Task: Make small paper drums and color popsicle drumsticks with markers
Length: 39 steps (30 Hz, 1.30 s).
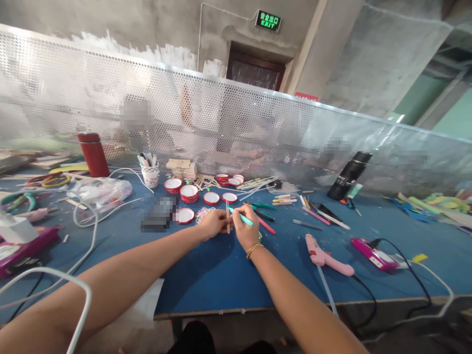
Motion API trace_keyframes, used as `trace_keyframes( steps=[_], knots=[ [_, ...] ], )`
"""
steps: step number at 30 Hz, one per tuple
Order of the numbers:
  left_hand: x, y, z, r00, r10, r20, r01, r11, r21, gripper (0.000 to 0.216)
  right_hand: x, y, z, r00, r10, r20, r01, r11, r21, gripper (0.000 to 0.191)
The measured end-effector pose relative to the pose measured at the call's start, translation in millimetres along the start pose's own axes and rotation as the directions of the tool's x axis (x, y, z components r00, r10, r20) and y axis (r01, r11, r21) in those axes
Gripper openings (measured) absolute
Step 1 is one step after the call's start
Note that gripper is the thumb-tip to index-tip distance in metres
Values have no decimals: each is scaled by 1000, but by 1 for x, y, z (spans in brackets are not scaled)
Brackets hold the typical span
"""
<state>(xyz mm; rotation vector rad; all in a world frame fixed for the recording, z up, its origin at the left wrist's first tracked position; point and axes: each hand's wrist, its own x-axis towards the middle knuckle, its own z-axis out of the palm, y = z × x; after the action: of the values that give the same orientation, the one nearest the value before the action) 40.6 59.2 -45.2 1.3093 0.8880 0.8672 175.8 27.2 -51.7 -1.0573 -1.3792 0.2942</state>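
My left hand pinches a flat wooden craft stick, held upright over the blue table. In my right hand is a turquoise marker, its tip end at the upper part of the stick; I cannot tell whether it touches. Just behind my left hand lies a tangle of thin coloured strands. Small red-rimmed round containers with white insides, such as this one, stand beyond my hands. To the right of my right hand are green-handled pliers and a red marker.
On the right lie a pink glue gun with a cord, a magenta power strip and a black bottle. To the left are a phone, a paper cup of markers, a red flask and white cables. A perforated metal screen borders the back.
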Motion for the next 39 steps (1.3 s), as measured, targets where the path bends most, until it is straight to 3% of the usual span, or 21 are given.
trace_keyframes(
  steps=[4,13,23,30,39],
  knots=[
    [0,-1,0,1000,-18,-6,18,1000,-9,29,1,1,-2,998,18,-53,-19,1000,-18,16],
    [-1,0,0,1000,21,-6,-21,1000,12,35,-3,-3,2,999,-27,18,27,999,18,16],
    [0,2,3,998,-31,-46,30,1000,-3,35,0,0,-2,999,10,-35,-10,1000,4,17],
    [1,-1,-1,1000,18,3,-18,1000,23,33,-3,-2,2,999,-52,14,52,999,10,16],
    [4,-2,0,999,-34,-30,35,999,22,29,1,0,-1,998,21,-55,-22,1000,-8,17]
  ],
)
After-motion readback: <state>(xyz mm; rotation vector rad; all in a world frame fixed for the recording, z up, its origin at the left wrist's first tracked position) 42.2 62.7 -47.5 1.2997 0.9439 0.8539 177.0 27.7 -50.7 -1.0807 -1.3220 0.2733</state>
